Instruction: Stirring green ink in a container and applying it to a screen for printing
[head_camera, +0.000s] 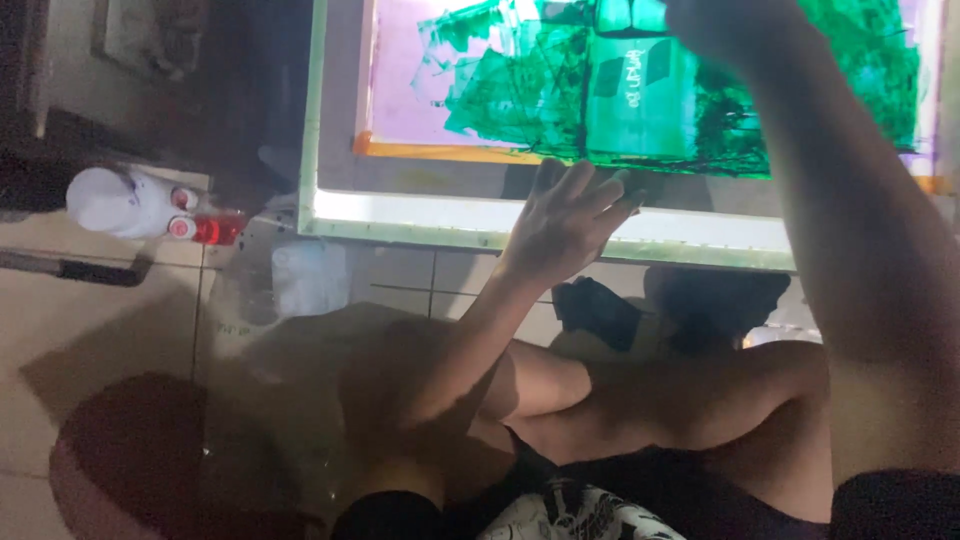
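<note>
the screen (500, 100) is a pale frame with green-stained purple mesh, long axis left-right. left hand (565, 215) open on it; right hand (715, 25) unclear.

Backlit framed screen (640, 225), smeared green over purple, lies flat.

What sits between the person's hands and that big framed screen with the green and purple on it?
Nothing visible. The left hand lies with spread fingers on the lower white edge of the framed screen. The right hand reaches up over the green-smeared mesh at the picture's top edge; whether it holds anything there is unclear.
</note>
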